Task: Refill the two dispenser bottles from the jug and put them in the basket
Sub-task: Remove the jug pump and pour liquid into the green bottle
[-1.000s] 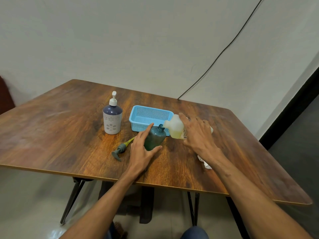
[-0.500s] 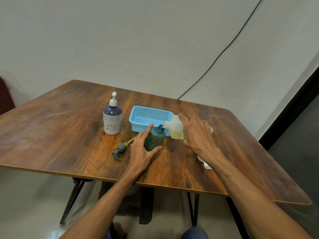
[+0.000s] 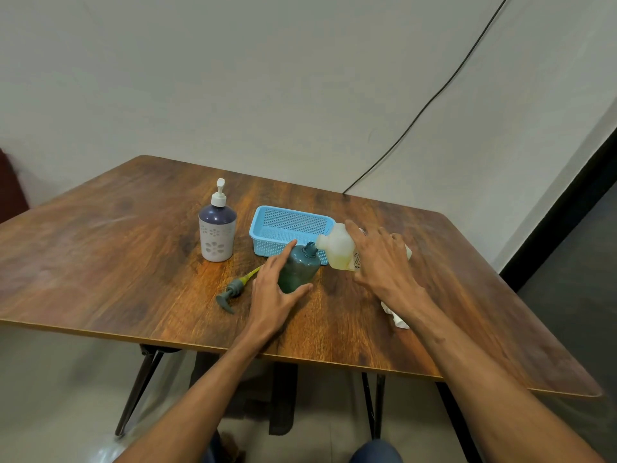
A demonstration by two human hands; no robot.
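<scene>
Head view: I see my left hand curled round the green bottle, thumb on its near side. The bottle stands just in front of the blue basket. My right hand grips the jug, tipped left with its spout at the bottle's open neck. The purple bottle stands left of the basket. Neither hand has shifted since half a second ago.

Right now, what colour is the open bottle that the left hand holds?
The open bottle is dark teal green; the head view shows it.
</scene>
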